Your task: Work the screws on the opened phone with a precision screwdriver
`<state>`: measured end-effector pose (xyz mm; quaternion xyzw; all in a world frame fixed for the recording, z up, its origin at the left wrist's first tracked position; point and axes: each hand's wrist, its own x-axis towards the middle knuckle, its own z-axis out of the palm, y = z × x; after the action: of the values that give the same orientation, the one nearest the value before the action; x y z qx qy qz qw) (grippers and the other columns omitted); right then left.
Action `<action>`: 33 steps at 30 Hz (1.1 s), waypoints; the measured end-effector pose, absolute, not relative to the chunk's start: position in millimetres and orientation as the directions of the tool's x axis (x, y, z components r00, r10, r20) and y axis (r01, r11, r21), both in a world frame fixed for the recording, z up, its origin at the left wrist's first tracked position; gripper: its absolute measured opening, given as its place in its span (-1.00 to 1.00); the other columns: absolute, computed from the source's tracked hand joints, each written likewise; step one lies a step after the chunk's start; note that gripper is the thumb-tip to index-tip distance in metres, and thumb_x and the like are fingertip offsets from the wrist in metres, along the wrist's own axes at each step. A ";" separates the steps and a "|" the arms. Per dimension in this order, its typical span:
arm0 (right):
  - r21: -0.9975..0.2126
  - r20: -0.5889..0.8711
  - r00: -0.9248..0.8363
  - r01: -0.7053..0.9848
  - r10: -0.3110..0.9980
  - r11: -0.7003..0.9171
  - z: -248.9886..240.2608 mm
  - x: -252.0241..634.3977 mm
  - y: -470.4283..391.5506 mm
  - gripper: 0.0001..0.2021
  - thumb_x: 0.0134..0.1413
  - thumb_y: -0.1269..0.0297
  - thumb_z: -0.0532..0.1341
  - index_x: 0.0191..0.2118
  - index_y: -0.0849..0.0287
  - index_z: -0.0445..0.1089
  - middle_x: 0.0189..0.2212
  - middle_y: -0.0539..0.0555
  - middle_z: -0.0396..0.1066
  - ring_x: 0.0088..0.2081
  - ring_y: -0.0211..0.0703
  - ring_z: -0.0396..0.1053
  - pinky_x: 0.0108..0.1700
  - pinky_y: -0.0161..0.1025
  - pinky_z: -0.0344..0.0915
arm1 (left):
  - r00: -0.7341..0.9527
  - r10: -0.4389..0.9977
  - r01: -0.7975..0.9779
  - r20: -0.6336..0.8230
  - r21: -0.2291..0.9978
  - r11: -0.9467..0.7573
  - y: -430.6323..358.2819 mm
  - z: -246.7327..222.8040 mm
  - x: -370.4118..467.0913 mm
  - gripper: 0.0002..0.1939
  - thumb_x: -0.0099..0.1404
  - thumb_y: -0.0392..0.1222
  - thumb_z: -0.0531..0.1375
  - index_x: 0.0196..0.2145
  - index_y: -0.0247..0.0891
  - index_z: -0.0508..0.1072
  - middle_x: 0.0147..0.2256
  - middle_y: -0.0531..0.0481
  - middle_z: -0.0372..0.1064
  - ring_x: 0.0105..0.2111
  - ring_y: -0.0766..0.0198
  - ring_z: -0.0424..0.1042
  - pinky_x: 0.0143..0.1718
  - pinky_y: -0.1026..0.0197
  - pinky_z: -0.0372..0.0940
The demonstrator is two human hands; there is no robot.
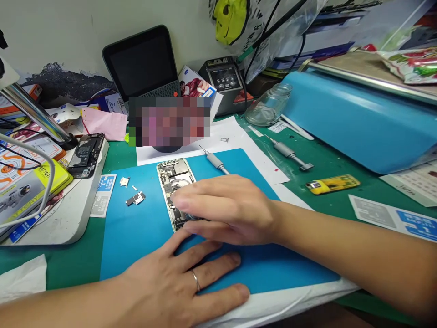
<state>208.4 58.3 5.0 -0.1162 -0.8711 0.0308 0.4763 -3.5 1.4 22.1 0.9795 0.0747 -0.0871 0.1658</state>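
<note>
- Silver is worn as a ring [195, 281] on the left hand [177, 273], laid with fingers spread on the blue mat [126, 241]; its index fingertip is placed at the near end of the opened smartphone [180, 167].
- The right hand [232, 209] is extended from four o'clock, fingers bent over the smartphone's lower half; whether anything is grasped cannot be told.
- The smartphone is laid on the mat, inner parts exposed.
- From it, small metal-shielded pieces [135, 198] are scattered at nine o'clock.
- Grey precision screwdrivers [215, 160] are set at two o'clock.
- Another opened phone [83, 157] is propped at ten o'clock.
- Beyond, a smart display [139, 64] is stood between eleven and twelve.
</note>
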 end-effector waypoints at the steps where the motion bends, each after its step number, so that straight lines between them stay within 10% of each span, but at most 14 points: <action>1: -0.165 0.823 -0.518 0.176 0.234 0.970 4.9 208.6 58.3 -0.73 0.34 0.44 0.24 0.12 0.29 0.37 -0.05 0.13 0.66 -0.03 -0.28 0.61 0.02 -0.39 0.55 | 0.974 0.114 0.173 -0.198 0.316 -0.933 1.3 22.1 -3.6 -0.27 0.50 0.10 0.21 0.48 -0.16 0.09 0.51 -0.13 -0.10 0.50 -0.14 -0.09 0.48 -0.29 -0.15; 28: -0.311 0.761 -0.532 0.203 0.372 0.928 2.9 213.1 53.4 -0.45 0.31 0.45 0.19 0.36 0.31 0.13 0.10 0.26 0.59 0.02 -0.16 0.62 0.03 -0.25 0.62 | 0.977 0.130 0.191 -0.170 0.424 -0.885 3.4 24.2 -2.1 -0.30 0.50 0.08 0.24 0.45 -0.19 0.17 0.48 -0.16 0.01 0.50 -0.12 -0.09 0.50 -0.31 -0.29; 33: -0.365 0.734 -0.511 0.259 0.447 0.894 -0.8 212.7 53.2 -0.35 0.31 0.47 0.19 0.44 0.08 0.04 0.04 0.12 0.60 -0.24 -0.23 0.64 -0.21 -0.31 0.65 | 0.975 0.131 0.198 -0.178 0.441 -0.875 4.0 23.3 -2.3 -0.30 0.49 0.05 0.25 0.44 -0.18 0.17 0.51 -0.15 -0.10 0.51 -0.15 -0.11 0.50 -0.30 -0.27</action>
<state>212.7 53.2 -0.8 -0.2045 -0.8630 0.1046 0.4500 -2.3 4.0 23.3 0.9656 0.0853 -0.0716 0.2348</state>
